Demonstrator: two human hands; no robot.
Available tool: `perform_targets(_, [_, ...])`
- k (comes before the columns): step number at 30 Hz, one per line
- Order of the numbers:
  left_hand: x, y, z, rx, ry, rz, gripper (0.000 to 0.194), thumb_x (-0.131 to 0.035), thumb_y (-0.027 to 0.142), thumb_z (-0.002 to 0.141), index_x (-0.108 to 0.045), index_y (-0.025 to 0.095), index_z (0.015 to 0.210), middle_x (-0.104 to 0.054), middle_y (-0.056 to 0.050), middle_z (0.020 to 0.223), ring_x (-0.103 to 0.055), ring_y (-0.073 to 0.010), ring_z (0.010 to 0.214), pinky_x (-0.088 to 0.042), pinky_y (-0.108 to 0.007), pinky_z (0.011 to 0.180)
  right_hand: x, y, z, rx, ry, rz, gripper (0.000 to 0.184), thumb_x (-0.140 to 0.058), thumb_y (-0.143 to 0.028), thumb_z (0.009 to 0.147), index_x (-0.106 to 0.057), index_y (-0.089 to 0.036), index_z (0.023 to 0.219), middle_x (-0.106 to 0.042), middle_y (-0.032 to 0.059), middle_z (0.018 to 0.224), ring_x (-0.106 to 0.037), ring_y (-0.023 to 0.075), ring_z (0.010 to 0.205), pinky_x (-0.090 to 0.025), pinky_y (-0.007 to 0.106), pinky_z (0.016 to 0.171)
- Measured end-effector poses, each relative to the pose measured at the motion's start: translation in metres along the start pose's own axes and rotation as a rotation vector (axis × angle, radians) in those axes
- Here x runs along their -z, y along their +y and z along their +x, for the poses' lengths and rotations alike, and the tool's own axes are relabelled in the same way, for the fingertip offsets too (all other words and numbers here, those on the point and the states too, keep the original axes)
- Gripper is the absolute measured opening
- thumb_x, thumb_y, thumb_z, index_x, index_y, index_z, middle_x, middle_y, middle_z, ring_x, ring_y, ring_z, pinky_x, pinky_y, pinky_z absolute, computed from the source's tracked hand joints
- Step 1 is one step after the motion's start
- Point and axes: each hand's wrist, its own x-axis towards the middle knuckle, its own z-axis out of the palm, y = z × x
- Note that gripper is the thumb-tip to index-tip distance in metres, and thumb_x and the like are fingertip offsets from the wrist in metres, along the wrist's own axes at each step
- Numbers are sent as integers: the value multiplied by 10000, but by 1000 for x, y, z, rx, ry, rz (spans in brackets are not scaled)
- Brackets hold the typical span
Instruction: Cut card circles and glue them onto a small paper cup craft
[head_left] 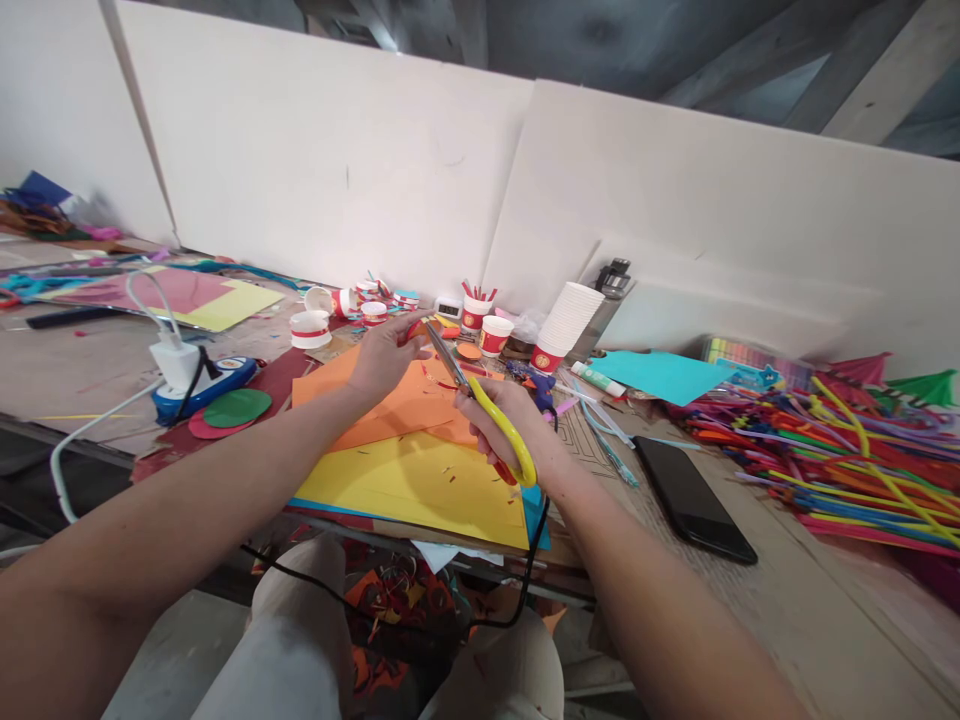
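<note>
My right hand is closed round the handles of a pair of scissors, yellow and red with metal blades. The blades point up and left toward my left hand, which pinches a small red piece, perhaps paper, between its fingertips. The blade tips are close by that piece; whether they touch it I cannot tell. Below both hands lie orange paper sheets on top of a yellow sheet dotted with tiny scraps.
Paper cups stand behind, including a tall stack, beside a metal bottle. On the right are a black phone and a heap of pipe cleaners. A power strip with a white cable sits left; a black cord hangs near my knees.
</note>
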Motion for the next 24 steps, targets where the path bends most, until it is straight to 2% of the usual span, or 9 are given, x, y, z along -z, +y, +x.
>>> perform_targets(6, [-1,1,-1,1,-19,-5,498,-676,208,743,-715,216,1239,-712,-17,1134,-676,-165,943,-650,-358,817,-1,-4,-1,-38,3,43,218,-585,-394,900,-501,-222,797,-484,-50,562,-476,91,386,-401,182,311])
perform_targets(14, [-1,3,-1,5,1,45,482,-670,190,740,-730,222,1217,-731,4,1084,-691,-144,869,-655,-352,814,-2,-2,-1,-45,3,20,177,-462,-300,951,-480,-224,792,-471,-50,523,-476,100,374,-389,182,307])
perform_targets(24, [-4,10,-5,16,7,121,496,-606,129,762,-721,212,1237,-744,6,1125,-707,-146,892,-649,-306,802,-2,-5,-2,-50,10,8,197,-446,-300,955,-458,-224,773,-464,-49,552,-487,98,377,-393,180,303])
